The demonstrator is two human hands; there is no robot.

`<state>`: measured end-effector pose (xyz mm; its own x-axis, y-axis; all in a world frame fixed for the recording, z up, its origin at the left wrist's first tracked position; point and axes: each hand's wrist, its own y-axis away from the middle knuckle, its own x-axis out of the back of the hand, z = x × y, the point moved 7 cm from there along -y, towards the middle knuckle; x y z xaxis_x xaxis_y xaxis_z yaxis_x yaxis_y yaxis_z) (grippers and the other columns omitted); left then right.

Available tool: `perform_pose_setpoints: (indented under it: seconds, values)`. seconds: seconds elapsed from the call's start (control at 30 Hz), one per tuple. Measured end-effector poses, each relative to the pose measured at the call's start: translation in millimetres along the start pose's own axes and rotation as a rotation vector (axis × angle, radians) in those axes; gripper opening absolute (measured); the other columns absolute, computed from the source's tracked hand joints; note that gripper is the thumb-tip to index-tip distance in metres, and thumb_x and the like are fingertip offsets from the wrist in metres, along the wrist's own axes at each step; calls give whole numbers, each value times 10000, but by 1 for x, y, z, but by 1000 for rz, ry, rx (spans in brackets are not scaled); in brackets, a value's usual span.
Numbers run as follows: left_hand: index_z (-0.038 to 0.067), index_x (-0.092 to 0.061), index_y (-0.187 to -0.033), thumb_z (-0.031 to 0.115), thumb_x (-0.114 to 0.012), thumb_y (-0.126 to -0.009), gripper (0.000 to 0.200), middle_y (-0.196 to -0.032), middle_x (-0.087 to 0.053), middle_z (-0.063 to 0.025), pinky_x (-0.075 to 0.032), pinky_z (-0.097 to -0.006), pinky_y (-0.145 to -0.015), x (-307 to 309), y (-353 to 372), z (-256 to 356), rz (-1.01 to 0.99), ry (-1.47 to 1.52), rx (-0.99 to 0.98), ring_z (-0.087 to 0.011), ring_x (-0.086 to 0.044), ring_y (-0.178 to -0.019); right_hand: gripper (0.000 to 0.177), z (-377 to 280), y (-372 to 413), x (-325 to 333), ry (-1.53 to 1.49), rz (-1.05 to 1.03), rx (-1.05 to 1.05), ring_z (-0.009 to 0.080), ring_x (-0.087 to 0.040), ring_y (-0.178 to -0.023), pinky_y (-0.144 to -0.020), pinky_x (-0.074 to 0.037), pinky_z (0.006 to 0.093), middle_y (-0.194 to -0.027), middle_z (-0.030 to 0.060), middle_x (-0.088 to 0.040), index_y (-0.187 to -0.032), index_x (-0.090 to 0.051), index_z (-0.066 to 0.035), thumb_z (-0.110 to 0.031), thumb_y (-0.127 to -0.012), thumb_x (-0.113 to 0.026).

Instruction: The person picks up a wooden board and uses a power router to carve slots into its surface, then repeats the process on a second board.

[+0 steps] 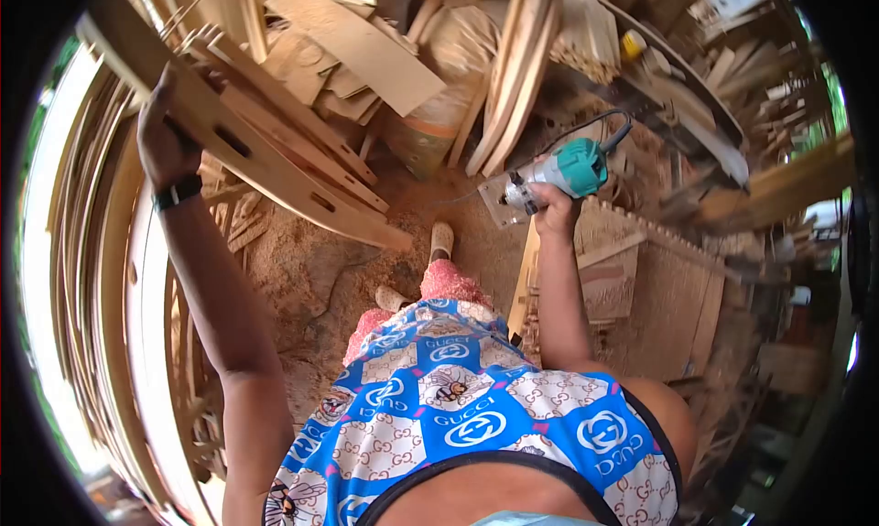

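Note:
My left hand (169, 137), with a dark band at the wrist, is closed around the edge of a long wooden board (279, 183). Slots are cut through this board, and it slants from the upper left down toward the middle of the head view. In my right hand (557, 213) is a trim router (563, 173) with a teal motor housing, a grey metal body and a flat clear base plate. Its dark cord curves up behind it. The router is held apart from the board, tilted on its side.
More slotted boards (302, 140) lie just behind the held one. Long planks (110, 279) stand along the left. Thin wooden sheets (371, 50) and timber strips (522, 77) are piled ahead. Sawdust covers the floor (311, 270) around my feet. A wooden panel (673, 288) lies at the right.

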<state>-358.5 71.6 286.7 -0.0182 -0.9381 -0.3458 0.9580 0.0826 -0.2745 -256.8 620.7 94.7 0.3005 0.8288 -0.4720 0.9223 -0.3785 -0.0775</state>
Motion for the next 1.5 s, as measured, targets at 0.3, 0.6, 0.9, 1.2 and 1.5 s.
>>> perform_pose_setpoints:
  seconds: [0.3, 0.6, 0.9, 1.2, 1.5]
  values:
    - [-27, -689, -1091, 158, -896, -689, 488, -907, -736, -161, -593, -388, -714, -152, -19, -182, -71, -450, 236, -238, -706, -794, 573, -7, 49, 91, 78, 334, -14, 248, -663, -924, -834, -560, 391, -1005, 50, -657, -1159, -644, -36, 23, -596, -733]
    - [-5, -620, -1191, 261, -966, -705, 653, -1051, -743, -106, -584, -347, -848, -244, -161, -364, -222, -483, 107, -198, -701, -938, 600, 17, 47, 110, -7, 420, -119, 210, -660, -920, -779, -558, 323, -1014, 55, -645, -1221, -603, -3, 38, -629, -694]
    - [127, -764, -1122, 693, -618, -908, 622, -1053, -744, -166, -545, -445, -806, -274, -234, -514, -266, -1162, 495, -261, -701, -919, 707, 22, 55, 112, 43, 432, -243, 185, -630, -884, -749, -540, 305, -1054, 43, -613, -1321, -574, 15, 57, -618, -643]
    - [-59, -403, -1469, 564, -722, -894, 905, -1356, -602, -303, -471, -455, -1068, -272, -222, -482, -205, -781, 579, -404, -607, -1252, 669, 19, 25, 74, 121, 250, -198, 273, -574, -1163, -1032, -467, 384, -1247, 133, -581, -1272, -543, 43, 22, -610, -632]
    - [42, -769, -966, 537, -651, -904, 512, -929, -741, -193, -559, -471, -762, 41, -85, -526, 99, -1183, 851, -344, -710, -858, 771, 44, -30, 32, 112, 133, -372, 311, -560, -1252, -1112, -434, 443, -1319, 142, -566, -1402, -460, 15, 10, -649, -626]
